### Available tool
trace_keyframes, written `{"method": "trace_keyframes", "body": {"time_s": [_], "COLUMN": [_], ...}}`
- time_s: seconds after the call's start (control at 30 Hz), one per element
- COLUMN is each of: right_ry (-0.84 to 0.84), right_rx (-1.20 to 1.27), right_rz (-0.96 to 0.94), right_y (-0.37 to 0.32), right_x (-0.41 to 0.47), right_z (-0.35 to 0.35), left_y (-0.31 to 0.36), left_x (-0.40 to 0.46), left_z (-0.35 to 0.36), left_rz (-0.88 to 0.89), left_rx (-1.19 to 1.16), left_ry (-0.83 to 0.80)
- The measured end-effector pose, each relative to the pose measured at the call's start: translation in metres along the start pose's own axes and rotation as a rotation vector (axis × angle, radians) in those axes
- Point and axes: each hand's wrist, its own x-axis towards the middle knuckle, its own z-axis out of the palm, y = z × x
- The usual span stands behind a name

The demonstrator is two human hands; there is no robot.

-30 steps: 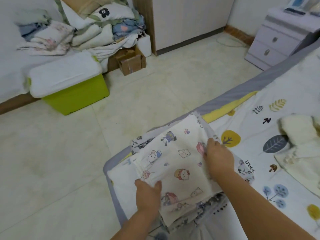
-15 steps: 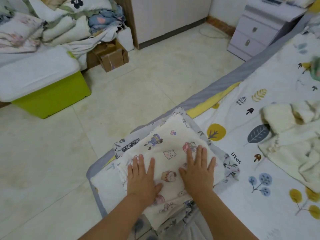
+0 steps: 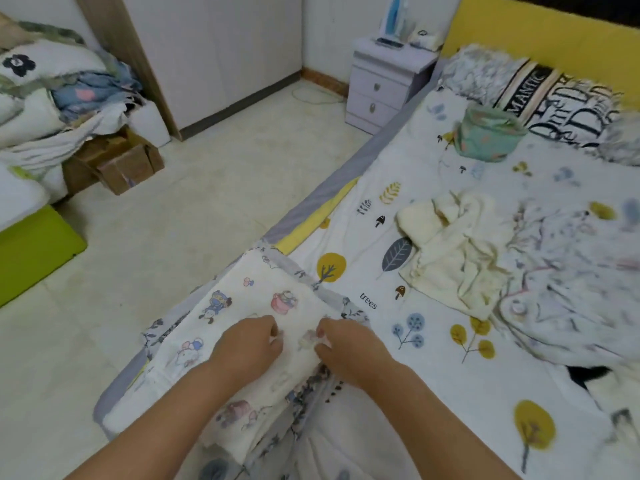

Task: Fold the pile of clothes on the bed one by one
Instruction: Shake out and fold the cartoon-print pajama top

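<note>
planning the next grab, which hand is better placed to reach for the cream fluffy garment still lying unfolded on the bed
Likely the right hand. The cream fluffy garment lies crumpled to the right of the folded cartoon-print cloth, on that hand's side. The left hand would have to cross over the right arm.

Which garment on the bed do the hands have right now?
The cartoon-print cloth at the bed's corner; both the left hand and right hand pinch it. The cream garment lies crumpled and untouched, farther right.

Pale tiled floor (image 3: 194, 209), white wardrobe doors (image 3: 214, 53), lilac nightstand (image 3: 384, 84), yellow headboard (image 3: 540, 39)
</note>
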Motion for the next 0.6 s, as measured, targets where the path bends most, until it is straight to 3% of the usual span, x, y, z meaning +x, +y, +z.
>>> {"method": "trace_keyframes", "body": {"time_s": [0.23, 0.6], "right_ry": [-0.048, -0.064], "right_rx": [-0.019, 0.074], "right_rz": [0.121, 0.443], "right_y": [0.070, 0.240], "right_x": [-0.090, -0.226], "right_z": [-0.043, -0.060], "left_y": [0.105, 0.279], "left_x": [-0.014, -0.040], "left_z": [0.008, 0.083], "left_rz": [0.161, 0.357], "left_rx": [0.079, 0.209], "left_ry": [-0.142, -0.243]}}
